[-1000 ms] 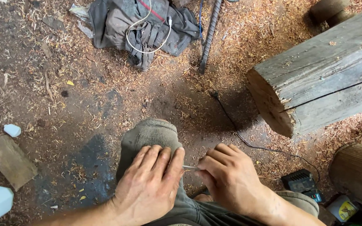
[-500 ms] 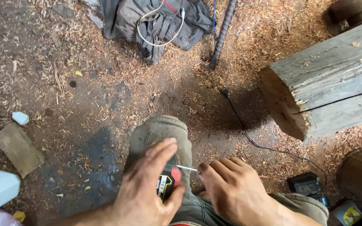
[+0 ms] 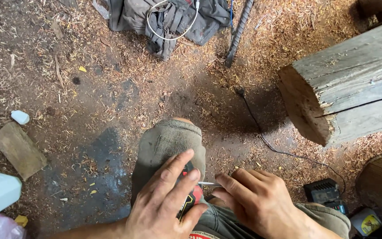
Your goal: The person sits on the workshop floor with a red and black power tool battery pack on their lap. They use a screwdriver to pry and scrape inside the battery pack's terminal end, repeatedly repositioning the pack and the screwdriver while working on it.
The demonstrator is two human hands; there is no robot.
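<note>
Two hands work at bottom centre over a raised knee [image 3: 169,141]. Left hand [image 3: 166,203] lies partly open, fingers clasping a red-and-black can [image 3: 190,198] against the thigh for steadiness. Right hand [image 3: 255,199] pinches its thin straw [image 3: 208,183], lying left-right. Beyond: a timber beam [image 3: 345,88], upper right.

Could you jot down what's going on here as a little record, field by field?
Setting: dirt floor strewn with sawdust
Left hand: flat over a red and black tool on the knee
Right hand: fingertips pinching a thin metal pin at the tool's tip
Right side: sawn timber beam
Top: grey cloth, white cord
Lower right: battery charger
</note>
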